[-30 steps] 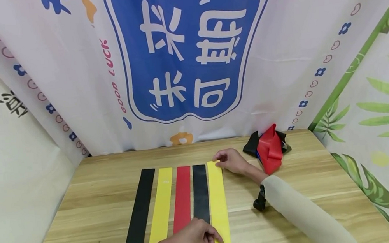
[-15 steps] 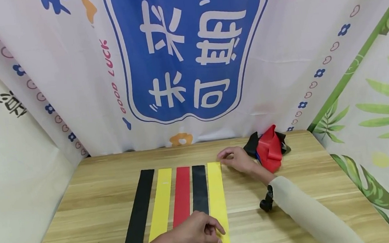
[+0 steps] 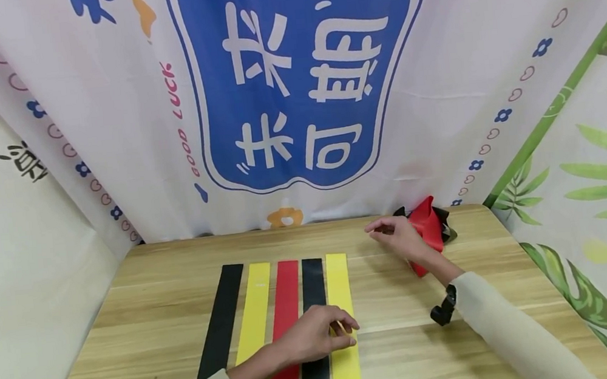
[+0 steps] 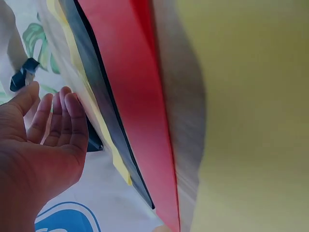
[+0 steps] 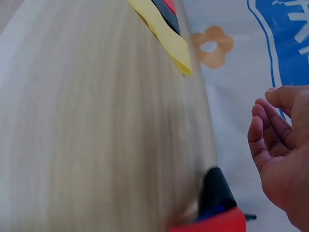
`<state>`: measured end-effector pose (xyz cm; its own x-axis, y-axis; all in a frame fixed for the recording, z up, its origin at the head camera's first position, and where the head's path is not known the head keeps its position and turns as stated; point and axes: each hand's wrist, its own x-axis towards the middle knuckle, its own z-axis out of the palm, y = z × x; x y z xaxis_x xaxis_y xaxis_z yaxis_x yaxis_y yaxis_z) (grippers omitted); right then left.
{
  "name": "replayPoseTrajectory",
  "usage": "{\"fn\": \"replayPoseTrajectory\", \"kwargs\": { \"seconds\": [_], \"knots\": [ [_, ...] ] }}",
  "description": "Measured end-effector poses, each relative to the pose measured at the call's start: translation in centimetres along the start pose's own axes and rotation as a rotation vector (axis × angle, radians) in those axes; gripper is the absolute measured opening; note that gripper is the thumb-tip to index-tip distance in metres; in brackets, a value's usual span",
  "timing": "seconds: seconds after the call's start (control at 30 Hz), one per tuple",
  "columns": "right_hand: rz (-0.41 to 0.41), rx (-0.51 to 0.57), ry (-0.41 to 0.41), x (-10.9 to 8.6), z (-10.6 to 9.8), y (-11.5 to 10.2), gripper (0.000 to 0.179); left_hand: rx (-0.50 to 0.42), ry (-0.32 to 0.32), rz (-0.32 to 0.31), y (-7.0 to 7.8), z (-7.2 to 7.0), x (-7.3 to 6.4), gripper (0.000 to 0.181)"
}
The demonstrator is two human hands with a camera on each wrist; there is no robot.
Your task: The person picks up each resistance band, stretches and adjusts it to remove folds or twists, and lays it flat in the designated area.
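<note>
My left hand (image 3: 313,335), fingers loosely bent, hovers over a long, flat yellow band (image 3: 339,287); my right hand (image 3: 403,239), equally relaxed, is just beside a crumpled red-and-black bundle (image 3: 427,223).

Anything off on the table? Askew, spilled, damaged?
Only the crumpled heap at the back right of the table, partly hidden by the right hand. Its bunched red and black pieces look untidy against the five strips laid out in a row. No spill or damage shows.
</note>
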<state>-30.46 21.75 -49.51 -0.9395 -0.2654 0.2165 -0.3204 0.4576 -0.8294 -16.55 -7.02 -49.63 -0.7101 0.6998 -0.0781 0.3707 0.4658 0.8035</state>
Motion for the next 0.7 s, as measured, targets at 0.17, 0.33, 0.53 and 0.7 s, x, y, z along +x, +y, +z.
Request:
{"fn": "replayPoseTrajectory", "kwargs": {
  "seconds": [0.17,0.33,0.53,0.7],
  "knots": [
    [-0.004,-0.017,0.026,-0.3,-2.2,0.6,0.015,0.072,0.062,0.04,0.0,-0.1,1.2,0.027],
    [0.008,-0.1,0.069,-0.5,-4.6,1.1,0.014,0.095,0.116,0.068,0.1,-0.1,2.9,0.026],
    [0.024,-0.131,0.102,-0.8,-7.4,2.2,0.016,0.121,0.182,0.07,0.6,0.0,5.0,0.031],
    [0.042,-0.161,0.134,-0.7,-9.3,3.3,0.02,0.164,0.226,0.06,1.2,0.2,7.0,0.034]
  ]
}}
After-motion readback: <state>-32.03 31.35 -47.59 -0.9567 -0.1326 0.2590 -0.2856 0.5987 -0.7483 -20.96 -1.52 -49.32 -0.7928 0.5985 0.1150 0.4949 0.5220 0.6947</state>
